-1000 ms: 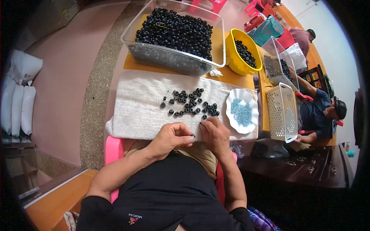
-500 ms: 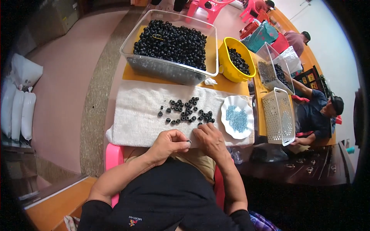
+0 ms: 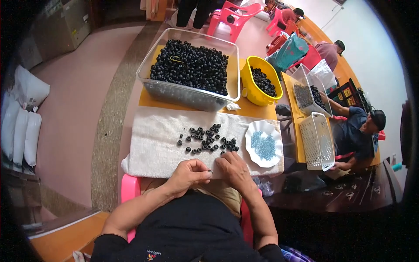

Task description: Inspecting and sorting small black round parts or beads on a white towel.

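Note:
My left hand [image 3: 187, 175] is closed in a pinch, thumb against forefinger, on a small dark ring-like piece [image 3: 211, 171] just past the towel's near edge. Beside it, my right hand [image 3: 234, 169] rests knuckles up on the white towel [image 3: 152, 139], fingers bent and close together. Whatever they hold is hidden beneath them. Small black bead-like pieces [image 3: 209, 139] with holes lie loosely scattered beyond both hands, one close to my right fingertips. To the right of that hand, a white scalloped plate [image 3: 250, 153] carries a pile of tiny pale-blue translucent bits [image 3: 263, 145].
Behind the towel stand a large clear bin [image 3: 187, 97] and a yellow tub [image 3: 261, 98], both holding black pieces. At right, a co-worker [image 3: 360, 131] sits by a white perforated basket [image 3: 316, 142] and another clear bin [image 3: 301, 102]. White sacks [image 3: 31, 137] stand far left.
The whole view has shifted, so the table and bins sit lower in the picture. My hands keep nearly the same pose, the left still pinching the small dark piece.

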Tool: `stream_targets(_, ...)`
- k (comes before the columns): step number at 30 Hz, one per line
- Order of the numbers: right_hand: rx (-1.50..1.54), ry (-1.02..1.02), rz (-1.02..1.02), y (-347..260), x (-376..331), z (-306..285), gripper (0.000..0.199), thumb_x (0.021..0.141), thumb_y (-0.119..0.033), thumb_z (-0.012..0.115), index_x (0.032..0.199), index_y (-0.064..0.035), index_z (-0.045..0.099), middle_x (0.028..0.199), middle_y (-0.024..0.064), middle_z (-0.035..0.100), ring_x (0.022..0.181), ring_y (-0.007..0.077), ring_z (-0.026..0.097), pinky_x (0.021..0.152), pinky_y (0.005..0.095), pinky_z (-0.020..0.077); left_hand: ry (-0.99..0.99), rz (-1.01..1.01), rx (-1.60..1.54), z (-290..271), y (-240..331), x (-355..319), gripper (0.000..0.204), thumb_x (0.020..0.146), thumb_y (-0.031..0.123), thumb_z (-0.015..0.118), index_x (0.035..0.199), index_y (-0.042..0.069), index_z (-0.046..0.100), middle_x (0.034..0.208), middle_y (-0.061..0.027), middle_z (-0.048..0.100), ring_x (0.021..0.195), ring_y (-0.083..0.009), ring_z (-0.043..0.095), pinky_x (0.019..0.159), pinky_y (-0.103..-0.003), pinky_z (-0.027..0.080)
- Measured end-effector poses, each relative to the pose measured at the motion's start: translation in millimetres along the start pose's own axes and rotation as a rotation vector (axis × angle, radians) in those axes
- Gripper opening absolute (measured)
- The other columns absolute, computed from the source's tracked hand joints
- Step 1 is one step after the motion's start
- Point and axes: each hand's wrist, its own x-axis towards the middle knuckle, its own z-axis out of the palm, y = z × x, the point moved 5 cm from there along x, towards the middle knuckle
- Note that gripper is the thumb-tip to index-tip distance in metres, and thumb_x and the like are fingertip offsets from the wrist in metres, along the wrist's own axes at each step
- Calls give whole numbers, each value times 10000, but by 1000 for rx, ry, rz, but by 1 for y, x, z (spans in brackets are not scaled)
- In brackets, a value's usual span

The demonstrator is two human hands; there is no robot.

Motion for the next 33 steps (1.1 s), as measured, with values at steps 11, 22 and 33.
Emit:
stream_targets(11, 393, 136, 134, 15, -14, -3, 358, 712, 31, 658, 1063, -30, 629, 889, 138, 603, 795, 313, 606, 675, 365, 495, 12, 24, -25, -1, 3, 1, 120, 857, 25, 689, 935, 15, 598, 876, -73, 649, 790, -158, 663, 744, -273, 566)
stream_targets(22, 832, 153, 319, 10, -19, -2, 138, 946, -5, 535, 1049, 22, 622, 905, 72, 580, 807, 163, 611, 721, 284, 496, 8, 35, -14, -1, 3, 2, 122, 862, 23, 683, 947, 7, 597, 885, -75, 648, 797, -158, 664, 737, -272, 567)
stream_targets(33, 1628, 305, 597, 20, -33, 4, 175, 921, -81, 617, 1049, 38, 631, 926, 98, 608, 824, 185, 610, 795, 382, 554, 0, 35, 18, 0, 2, 5, 143, 862, 11, 678, 976, -5, 594, 885, -80, 645, 786, -161, 657, 728, -272, 561)
